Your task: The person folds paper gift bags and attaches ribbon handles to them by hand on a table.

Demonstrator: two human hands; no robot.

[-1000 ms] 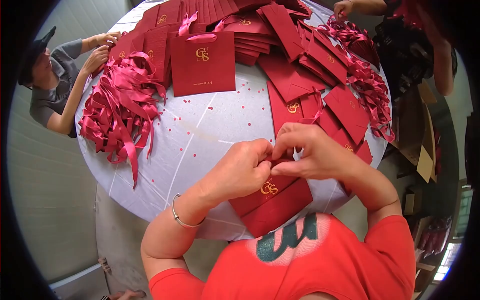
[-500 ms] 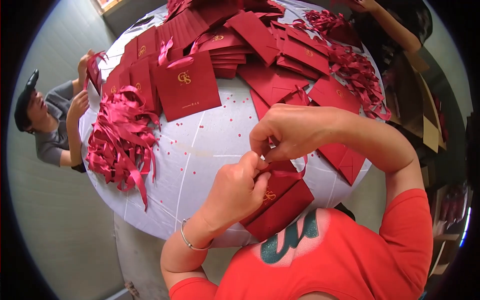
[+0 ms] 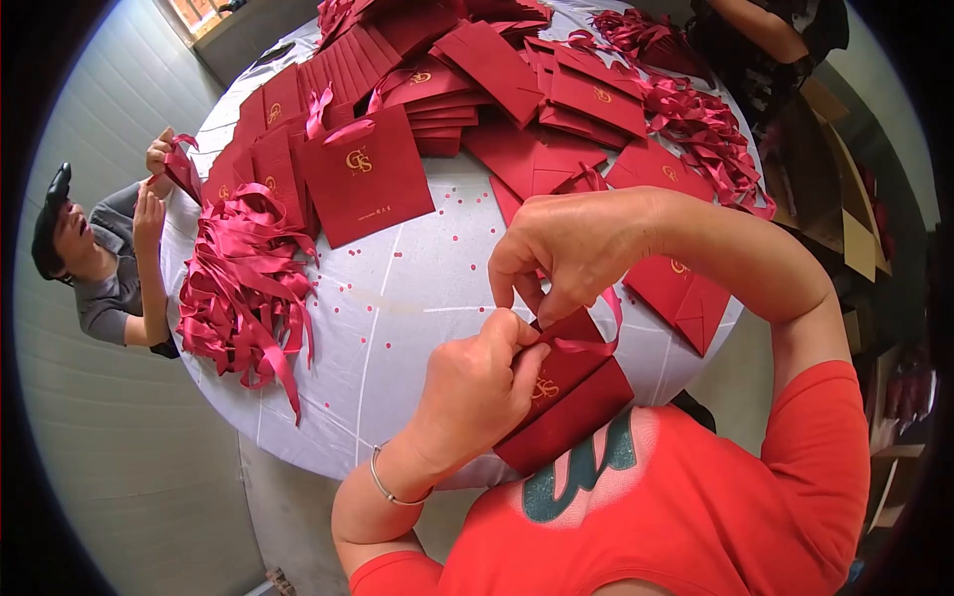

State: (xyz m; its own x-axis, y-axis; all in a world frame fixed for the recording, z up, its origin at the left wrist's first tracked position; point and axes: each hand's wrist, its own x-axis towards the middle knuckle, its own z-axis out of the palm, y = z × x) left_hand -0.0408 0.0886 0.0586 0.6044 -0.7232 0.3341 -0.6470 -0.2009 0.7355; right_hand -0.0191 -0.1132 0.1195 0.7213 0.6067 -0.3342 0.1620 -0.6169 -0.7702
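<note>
A dark red paper gift bag (image 3: 571, 412) with a gold logo lies tilted against my body at the table's near edge. My left hand (image 3: 472, 382) is closed on its upper left corner, thumb over the front. Above the same top edge, the fingertips of my right hand (image 3: 571, 248) are pinched together close to the left fingertips; what lies between them is too small to make out. A pink ribbon (image 3: 586, 348) loops from the bag's front up toward my right hand. Another bag with pink ribbon handles (image 3: 370, 179) stands on the table beyond my hands.
A heap of loose pink ribbons (image 3: 238, 288) lies at left, more ribbons (image 3: 696, 134) at far right. Stacks of red bags (image 3: 487, 70) cover the back of the white-covered table (image 3: 388, 298), sprinkled with red dots. A co-worker (image 3: 109, 248) handles a bag at left; another person (image 3: 765, 30) is at upper right.
My right fingertips have risen slightly and shifted a little away from my left hand's. The bag has moved slightly right. The co-worker's hands at left have shifted with their bag.
</note>
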